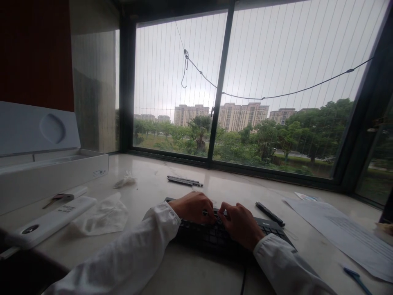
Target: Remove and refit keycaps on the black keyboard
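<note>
A black keyboard (pixel 215 238) lies on the pale stone sill in front of me. Both hands rest on its far rows, in white sleeves. My left hand (pixel 192 207) has its fingers curled down and pinched at the keys. My right hand (pixel 241 223) faces it, fingers also curled and pressed together. Their fingertips nearly meet over the middle of the keyboard. Something small and pale shows at each set of fingertips, too small to name.
An open white box (pixel 46 172) and a long white package (pixel 49 221) sit at the left, with a crumpled plastic bag (pixel 102 215) beside them. Black strips (pixel 184 180) lie beyond the keyboard and one (pixel 270 214) to its right. Printed papers (pixel 344 233) and a blue pen (pixel 356 278) lie at the right.
</note>
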The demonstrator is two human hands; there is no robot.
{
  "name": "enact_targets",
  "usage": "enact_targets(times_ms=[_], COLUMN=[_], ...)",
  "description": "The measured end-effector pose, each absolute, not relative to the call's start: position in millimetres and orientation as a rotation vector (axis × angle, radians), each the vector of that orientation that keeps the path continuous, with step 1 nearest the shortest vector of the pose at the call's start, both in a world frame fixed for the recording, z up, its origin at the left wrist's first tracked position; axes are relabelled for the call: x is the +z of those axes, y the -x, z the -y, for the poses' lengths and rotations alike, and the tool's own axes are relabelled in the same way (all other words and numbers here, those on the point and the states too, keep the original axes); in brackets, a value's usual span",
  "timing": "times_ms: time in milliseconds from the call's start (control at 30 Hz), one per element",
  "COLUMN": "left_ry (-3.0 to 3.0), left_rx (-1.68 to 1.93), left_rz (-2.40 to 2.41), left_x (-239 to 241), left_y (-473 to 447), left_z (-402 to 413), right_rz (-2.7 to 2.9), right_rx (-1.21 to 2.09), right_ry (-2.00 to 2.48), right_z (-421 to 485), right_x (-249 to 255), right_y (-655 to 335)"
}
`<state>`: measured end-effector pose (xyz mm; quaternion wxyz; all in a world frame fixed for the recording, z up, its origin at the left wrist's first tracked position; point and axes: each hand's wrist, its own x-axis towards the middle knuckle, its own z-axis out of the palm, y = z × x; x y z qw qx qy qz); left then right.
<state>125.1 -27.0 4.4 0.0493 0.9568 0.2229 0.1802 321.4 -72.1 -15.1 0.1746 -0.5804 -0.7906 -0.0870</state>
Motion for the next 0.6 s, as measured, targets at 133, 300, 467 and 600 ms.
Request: enact_targets(times_ms=[133,300,467,600], left_ry=[-2.674,-2.533,-2.549,-2.446], left_rx=[0.593,0.597,0.560,0.558], left_rz=[-0.747,-0.748,-0.697,-0.676], left_x=[-4,-6,-2,-2], left_y=[-126,-124,-124,-124], left_z=[17,15,18,18], right_rz=[2.234,2.258,2.278,2.277], right_rx=[-0.270,-0.288,-0.291,-0.274], right_ry=[1.623,1.609,1.634,1.669], right_z=[72,72,74,75], right_x=[-15,-16,-15,-14], right_y=[-324,-324,-322,-321])
